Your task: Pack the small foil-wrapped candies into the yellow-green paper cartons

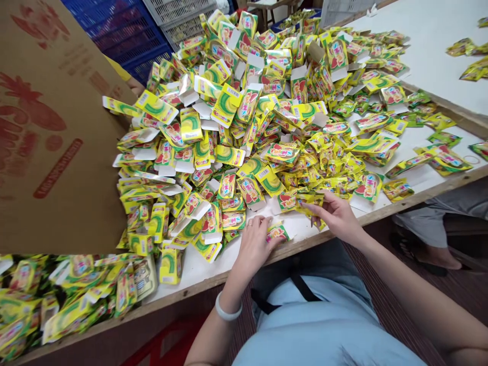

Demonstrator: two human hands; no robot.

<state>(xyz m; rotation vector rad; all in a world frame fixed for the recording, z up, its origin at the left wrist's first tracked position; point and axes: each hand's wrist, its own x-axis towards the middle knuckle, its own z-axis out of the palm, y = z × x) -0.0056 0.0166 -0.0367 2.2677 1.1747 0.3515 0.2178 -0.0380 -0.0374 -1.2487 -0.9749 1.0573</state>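
A big heap of small yellow and green boxes (192,125), many with white flaps open, covers the white table. My left hand (256,243) is at the table's front edge, its fingers curled over a small green and yellow pack (277,232). To its right, my right hand (340,219) pinches a shiny yellow packet (310,199) between thumb and fingers. A box printed with red and pink letters (286,201) lies just left of that packet. Loose yellow packets (324,157) are piled beyond my right hand.
A large brown carton (76,168) stands at the left. Blue crates (125,30) and a grey crate (179,18) are behind the heap. A wooden rim (423,195) runs along the table's front. Another person's foot (438,256) shows below at the right.
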